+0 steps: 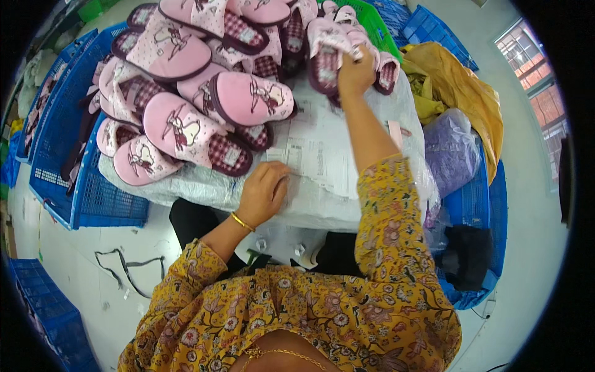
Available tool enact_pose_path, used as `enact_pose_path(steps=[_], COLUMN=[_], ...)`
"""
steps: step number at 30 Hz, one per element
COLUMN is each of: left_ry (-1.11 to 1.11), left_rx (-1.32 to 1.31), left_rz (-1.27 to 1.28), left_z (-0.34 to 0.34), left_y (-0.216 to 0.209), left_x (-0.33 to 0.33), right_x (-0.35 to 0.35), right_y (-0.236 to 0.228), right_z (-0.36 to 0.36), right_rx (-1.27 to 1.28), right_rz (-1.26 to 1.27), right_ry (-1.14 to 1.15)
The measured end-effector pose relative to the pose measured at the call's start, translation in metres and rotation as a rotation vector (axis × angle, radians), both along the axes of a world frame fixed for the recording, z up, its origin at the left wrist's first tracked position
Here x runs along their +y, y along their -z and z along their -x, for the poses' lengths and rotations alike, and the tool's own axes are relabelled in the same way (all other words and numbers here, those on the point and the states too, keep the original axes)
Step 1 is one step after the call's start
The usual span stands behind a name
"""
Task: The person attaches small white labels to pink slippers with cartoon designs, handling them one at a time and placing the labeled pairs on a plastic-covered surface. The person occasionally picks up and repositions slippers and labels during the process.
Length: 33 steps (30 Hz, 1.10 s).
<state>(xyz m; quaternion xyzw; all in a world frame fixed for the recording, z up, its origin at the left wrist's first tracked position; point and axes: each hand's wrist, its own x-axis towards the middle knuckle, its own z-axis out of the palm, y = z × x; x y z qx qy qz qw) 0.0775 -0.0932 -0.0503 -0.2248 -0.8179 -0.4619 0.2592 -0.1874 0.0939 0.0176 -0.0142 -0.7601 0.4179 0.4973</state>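
On the far right part of the white-wrapped table [316,208], my right hand [357,73] is closed on a pink slipper [324,46] with a dark checked lining. The hand hides part of that slipper, and its fingertips are partly out of sight. My left hand [265,191] rests at the table's near edge with its fingers curled in and no object showing in it. Close beyond it lies a heap of pink slippers [180,127] with cartoon dog pictures. Printed paper sheets [316,158] lie flat between my two hands.
Blue plastic crates [108,198] stand left of the table. A green crate [379,28] stands behind it. On the right are a yellow cloth sack [462,87], a purple bundle in clear plastic [452,149] and a blue bin [471,208]. Dark straps [127,266] lie on the floor.
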Motion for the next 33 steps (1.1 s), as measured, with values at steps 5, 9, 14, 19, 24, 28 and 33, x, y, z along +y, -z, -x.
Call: enact_pose_path(steps=[5, 9, 14, 19, 24, 28, 33], left_ry=[-0.006, -0.044, -0.052, -0.118, -0.138, -0.121, -0.121], left_rx=[-0.003, -0.024, 0.009, 0.061, 0.048, 0.009, 0.010], left_rz=[-0.041, -0.093, -0.238, -0.162, -0.103, -0.088, -0.051], left_z=[0.001, -0.003, -0.001, 0.004, 0.001, 0.001, 0.000], left_y=[0.008, 0.004, 0.004, 0.009, 0.009, 0.006, 0.007], left_x=[0.000, 0.001, 0.000, -0.004, -0.004, 0.002, 0.002], right_x=[0.047, 0.055, 0.026, 0.005, 0.024, 0.099, 0.140], right_y=[-0.055, -0.055, 0.005, 0.036, 0.002, 0.009, 0.023], right_z=[-0.072, -0.185, -0.268, -0.275, -0.279, -0.235, -0.190], right_rx=[-0.169, -0.330, -0.390, -0.496, -0.607, -0.496, -0.847], right_rz=[-0.050, -0.078, 0.224, -0.017, -0.054, -0.405, -0.761], right_ry=[-0.089, -0.149, -0.327, -0.311, -0.324, -0.008, 0.182])
